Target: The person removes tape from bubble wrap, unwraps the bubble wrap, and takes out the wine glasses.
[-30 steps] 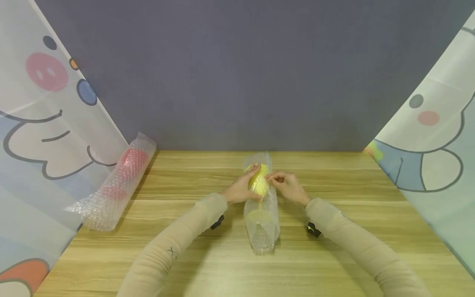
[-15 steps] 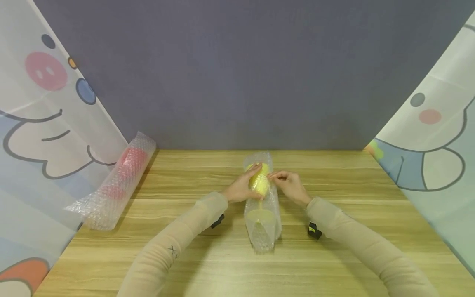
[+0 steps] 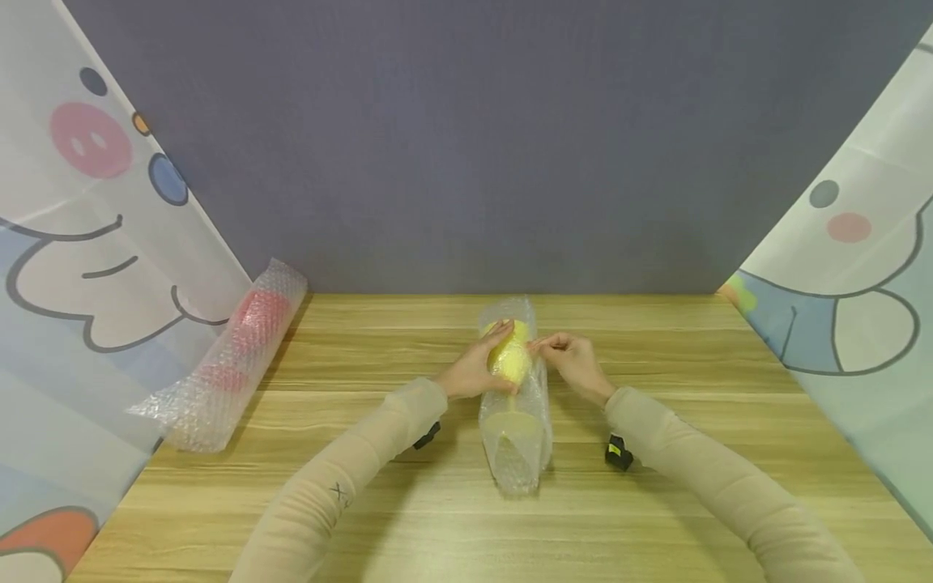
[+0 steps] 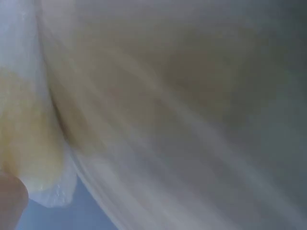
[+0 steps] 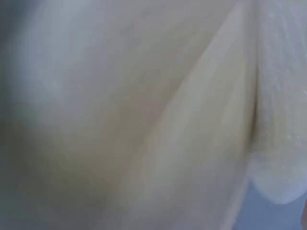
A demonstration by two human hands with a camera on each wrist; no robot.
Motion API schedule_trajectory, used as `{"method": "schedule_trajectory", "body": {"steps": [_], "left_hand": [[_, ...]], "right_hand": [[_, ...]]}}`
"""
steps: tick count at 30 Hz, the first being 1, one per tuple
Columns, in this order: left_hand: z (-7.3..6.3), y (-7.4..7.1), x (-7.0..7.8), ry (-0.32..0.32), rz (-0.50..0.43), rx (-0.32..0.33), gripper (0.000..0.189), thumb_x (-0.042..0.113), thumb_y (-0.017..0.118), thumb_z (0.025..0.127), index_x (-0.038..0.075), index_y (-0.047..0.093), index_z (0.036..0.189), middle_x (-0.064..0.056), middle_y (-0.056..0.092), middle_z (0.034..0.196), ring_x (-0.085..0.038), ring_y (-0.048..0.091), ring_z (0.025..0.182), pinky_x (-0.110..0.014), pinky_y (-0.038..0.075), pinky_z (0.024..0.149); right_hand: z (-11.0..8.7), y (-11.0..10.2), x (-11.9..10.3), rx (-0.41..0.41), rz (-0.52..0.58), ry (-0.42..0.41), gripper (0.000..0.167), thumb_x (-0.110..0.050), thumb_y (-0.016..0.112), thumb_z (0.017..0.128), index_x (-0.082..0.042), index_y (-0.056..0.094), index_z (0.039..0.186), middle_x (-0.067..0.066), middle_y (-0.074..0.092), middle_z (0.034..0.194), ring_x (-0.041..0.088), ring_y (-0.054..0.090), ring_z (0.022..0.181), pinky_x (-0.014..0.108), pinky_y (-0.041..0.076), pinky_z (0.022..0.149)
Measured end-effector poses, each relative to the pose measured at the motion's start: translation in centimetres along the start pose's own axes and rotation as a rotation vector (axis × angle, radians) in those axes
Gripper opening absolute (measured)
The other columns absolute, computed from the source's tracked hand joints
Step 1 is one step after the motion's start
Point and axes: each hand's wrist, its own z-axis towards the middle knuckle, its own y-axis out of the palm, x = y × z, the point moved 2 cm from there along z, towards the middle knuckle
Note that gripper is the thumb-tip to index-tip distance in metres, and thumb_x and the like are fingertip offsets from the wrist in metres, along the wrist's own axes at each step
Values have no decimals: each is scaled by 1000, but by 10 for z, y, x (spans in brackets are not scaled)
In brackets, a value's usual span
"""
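A bundle of clear bubble wrap lies lengthwise on the wooden table. Inside it shows a yellow goblet-shaped thing, with a rounded upper part, a thin stem and a round foot. My left hand grips the bundle from the left, thumb below and fingers above the rounded part. At the bundle's right side, my right hand pinches the wrap's edge between thumb and forefinger; whether a strip of tape is there is too small to tell. Sleeve cloth fills most of both wrist views, with the wrapped bundle at the left wrist view's edge.
Another bubble-wrap bundle with red parts inside leans at the table's left edge. Behind the wooden table rises a dark grey panel. Cartoon-printed sheets flank both sides.
My right hand has shifted very slightly to the right, its fingertips still at the wrap. The left hand keeps its hold, and the bundle stays nearly in place.
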Motion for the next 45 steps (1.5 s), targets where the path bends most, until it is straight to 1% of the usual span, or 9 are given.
{"method": "schedule_trajectory", "body": {"steps": [3,5,10,16,24,29,36,41,45], "left_hand": [[-5,-2,-7,-16,-44,-4,109,27,81,66,24,8,148,4,-1,155,-10,-3,141,-44,8,116],[-8,-4,-10,-34,-50,-5,111,27,81,66,27,6,148,6,-3,155,-9,-3,141,-43,7,116],[-9,-4,-9,-37,11,-8,113,29,81,65,24,5,148,3,-1,155,-11,0,141,-39,7,117],[-8,-6,-4,-44,-13,-12,114,27,81,64,23,4,148,1,-3,155,-11,-3,141,-41,6,116],[-6,-7,0,-34,30,6,112,27,80,67,18,4,148,-1,-3,155,-14,-3,142,-42,6,116],[-5,-5,2,-31,54,16,111,27,80,67,15,5,148,-1,-2,155,-14,-3,142,-41,6,116],[-6,-4,4,-3,72,18,108,26,79,68,9,8,148,1,-3,155,-15,-6,142,-40,5,116],[-7,-5,3,-13,82,23,108,25,79,68,9,8,148,0,-2,155,-14,-6,142,-40,4,117],[-8,-6,2,-16,80,27,108,25,80,68,9,8,148,-1,-2,156,-14,-6,142,-40,5,117]], "right_hand": [[0,-1,4,-2,74,74,18,-10,57,89,7,59,94,9,69,99,13,64,92,25,53,83],[0,-1,8,-21,106,92,20,-12,58,89,6,59,95,4,70,97,6,64,88,21,54,80],[-3,-1,4,-27,92,91,21,-14,60,88,6,60,96,3,70,99,5,62,89,19,53,79],[-7,1,1,-20,115,76,24,-12,61,87,9,60,100,9,68,104,5,63,91,20,52,82],[-7,0,-3,-42,83,-13,28,-13,61,88,11,59,100,21,62,114,4,62,91,17,51,83],[-6,-3,-2,-64,62,-49,29,-14,61,88,12,60,100,24,60,115,4,62,92,17,51,84],[-5,-8,1,-66,-3,-38,29,-19,62,87,7,64,100,20,61,117,6,60,99,17,49,85],[-5,-12,2,-35,-51,-23,30,-19,63,86,7,65,101,19,62,117,4,60,97,16,50,83],[-6,-16,3,-17,-65,-11,29,-18,63,86,7,65,101,19,62,117,10,60,100,16,50,82]]}}
